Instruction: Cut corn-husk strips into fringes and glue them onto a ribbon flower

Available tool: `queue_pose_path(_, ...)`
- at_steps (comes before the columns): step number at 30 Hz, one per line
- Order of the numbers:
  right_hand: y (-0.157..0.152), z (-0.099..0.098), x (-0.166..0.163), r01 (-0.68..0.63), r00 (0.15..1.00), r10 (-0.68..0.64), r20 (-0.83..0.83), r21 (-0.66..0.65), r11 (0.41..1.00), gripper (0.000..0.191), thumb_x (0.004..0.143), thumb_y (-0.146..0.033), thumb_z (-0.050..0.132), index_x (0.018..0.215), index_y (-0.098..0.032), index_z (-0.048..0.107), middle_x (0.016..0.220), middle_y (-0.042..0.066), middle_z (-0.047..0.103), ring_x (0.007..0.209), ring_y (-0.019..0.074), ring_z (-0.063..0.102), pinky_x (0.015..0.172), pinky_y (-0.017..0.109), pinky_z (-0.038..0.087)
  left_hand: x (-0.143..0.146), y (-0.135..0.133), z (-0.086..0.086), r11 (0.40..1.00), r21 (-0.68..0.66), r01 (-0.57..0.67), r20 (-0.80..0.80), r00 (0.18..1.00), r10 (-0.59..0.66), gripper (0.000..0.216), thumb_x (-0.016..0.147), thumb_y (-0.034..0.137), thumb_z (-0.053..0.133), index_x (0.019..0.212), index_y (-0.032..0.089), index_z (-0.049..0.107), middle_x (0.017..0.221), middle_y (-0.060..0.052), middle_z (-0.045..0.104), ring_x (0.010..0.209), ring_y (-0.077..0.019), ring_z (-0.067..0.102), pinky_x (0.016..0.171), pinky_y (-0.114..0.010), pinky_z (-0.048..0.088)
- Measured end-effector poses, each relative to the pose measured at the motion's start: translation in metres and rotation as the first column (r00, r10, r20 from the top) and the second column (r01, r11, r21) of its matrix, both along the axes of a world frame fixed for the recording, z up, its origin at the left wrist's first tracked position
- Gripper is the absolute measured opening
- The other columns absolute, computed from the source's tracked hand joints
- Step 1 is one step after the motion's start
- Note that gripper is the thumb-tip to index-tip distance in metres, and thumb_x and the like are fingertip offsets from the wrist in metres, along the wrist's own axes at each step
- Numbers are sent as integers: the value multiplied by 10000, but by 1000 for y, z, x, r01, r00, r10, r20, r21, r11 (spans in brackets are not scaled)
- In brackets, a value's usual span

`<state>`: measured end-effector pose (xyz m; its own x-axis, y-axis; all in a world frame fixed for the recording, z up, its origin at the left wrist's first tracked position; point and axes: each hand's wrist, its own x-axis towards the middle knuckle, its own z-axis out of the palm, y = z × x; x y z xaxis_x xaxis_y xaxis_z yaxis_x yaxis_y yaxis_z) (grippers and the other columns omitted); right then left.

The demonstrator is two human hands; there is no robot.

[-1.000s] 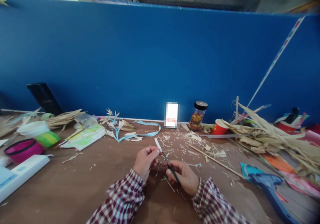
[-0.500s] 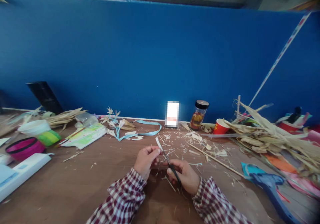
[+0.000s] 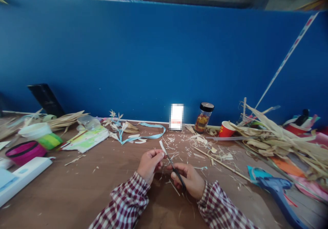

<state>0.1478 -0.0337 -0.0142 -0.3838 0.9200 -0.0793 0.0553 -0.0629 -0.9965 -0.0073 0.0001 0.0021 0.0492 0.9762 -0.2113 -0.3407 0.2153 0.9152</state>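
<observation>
Blue partition (image 3: pixel 153 58) rises behind the brown counter (image 3: pixel 102 195), and above the middle of that surface I hold a pale strip (image 3: pixel 162 145) in my left fingers (image 3: pixel 158 157). They pinch it low on the part that shows, so its free end pokes up and away from me, tipping slightly left. My right fingers (image 3: pixel 181 168) sit lower and further right, closed around the handles of the dark scissors (image 3: pixel 178 174). Strip and blades lie nearly along one line, the blades pointing up and left at my pinch, so the left is the nearer side to the strip. Whether the blades touch it I can't honestly tell; they're too fine from here.

Past my fingers, loose shavings (image 3: pixel 171 139) litter the counter. Light-blue ribbon (image 3: pixel 156 136) curls beyond the strip, slightly left; a thin stick (image 3: pixel 222 163) slants off rightward towards a blue glue gun (image 3: pixel 278 189). Near the partition stands a black-lidded jar (image 3: pixel 202 122).
</observation>
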Motion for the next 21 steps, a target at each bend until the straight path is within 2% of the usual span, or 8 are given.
queue_pose_path(21, 1, -10, 0, 18, 999, -17, 27, -24, 1000, 371, 722, -393, 576, 984, -131, 564, 509, -52, 480, 422, 55, 416, 418, 171, 346, -1, 3, -6, 1000, -7, 1, -11, 1000, -1, 241, 572, 309, 680, 670, 105, 597, 593, -17, 618, 352, -9, 403, 326, -119, 266)
